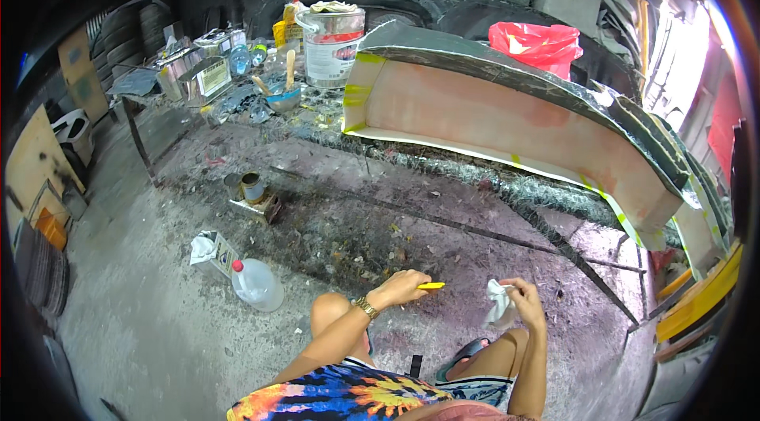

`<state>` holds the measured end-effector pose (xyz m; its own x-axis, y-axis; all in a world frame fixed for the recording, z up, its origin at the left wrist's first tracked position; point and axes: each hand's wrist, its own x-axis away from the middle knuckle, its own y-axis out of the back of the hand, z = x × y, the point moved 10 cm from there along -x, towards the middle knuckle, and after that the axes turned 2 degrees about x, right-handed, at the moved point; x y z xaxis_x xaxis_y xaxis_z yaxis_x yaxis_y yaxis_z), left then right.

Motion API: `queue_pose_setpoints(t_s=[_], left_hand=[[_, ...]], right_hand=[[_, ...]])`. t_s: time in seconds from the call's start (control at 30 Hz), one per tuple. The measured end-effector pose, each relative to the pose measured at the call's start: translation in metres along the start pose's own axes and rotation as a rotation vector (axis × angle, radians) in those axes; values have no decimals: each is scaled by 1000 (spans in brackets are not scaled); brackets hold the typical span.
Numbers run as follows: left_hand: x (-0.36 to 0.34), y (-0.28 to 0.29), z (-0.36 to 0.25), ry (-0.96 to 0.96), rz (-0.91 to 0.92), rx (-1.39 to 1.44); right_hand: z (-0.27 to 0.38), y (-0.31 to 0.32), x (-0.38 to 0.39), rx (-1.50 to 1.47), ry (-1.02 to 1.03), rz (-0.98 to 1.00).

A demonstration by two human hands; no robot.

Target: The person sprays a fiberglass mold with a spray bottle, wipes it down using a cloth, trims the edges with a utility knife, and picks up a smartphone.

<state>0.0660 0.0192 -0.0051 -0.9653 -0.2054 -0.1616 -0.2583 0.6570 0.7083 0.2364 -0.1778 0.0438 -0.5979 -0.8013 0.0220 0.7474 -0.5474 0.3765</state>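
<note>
My left hand (400, 289), with a metal-band watch at its wrist, is closed around a slim yellow tool (431, 286). Only the tool's front part sticks out past the fingers, so its exact kind is unclear. To the right, my right hand (529, 301) pinches a crumpled white cloth (499, 304), which hangs from the fingertips. Both hands are over the stained floor, in front of my bent knees. Ahead of them a long curved panel (507, 116), pinkish with yellow-green tape along its edges, rests on a low rack.
On the left floor stand a clear jug with a red cap (259, 286) and a metal can (215, 253) with white cloth on it. A small open tin (252, 187) sits farther ahead. The rack holds a large paint bucket (331, 49) and a blue bowl (283, 99). Dark bars (570, 251) cross the floor at right.
</note>
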Motion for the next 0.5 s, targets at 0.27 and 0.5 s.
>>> queue_pose_setpoints(t_s=[0.27,0.5], left_hand=[[-20,-15,-6,-60,-40,54],[-38,-20,-26,-146,-142,382]], right_hand=[[-51,-60,-24,40,26,32],[-52,-75,-29,-171,37,-72]])
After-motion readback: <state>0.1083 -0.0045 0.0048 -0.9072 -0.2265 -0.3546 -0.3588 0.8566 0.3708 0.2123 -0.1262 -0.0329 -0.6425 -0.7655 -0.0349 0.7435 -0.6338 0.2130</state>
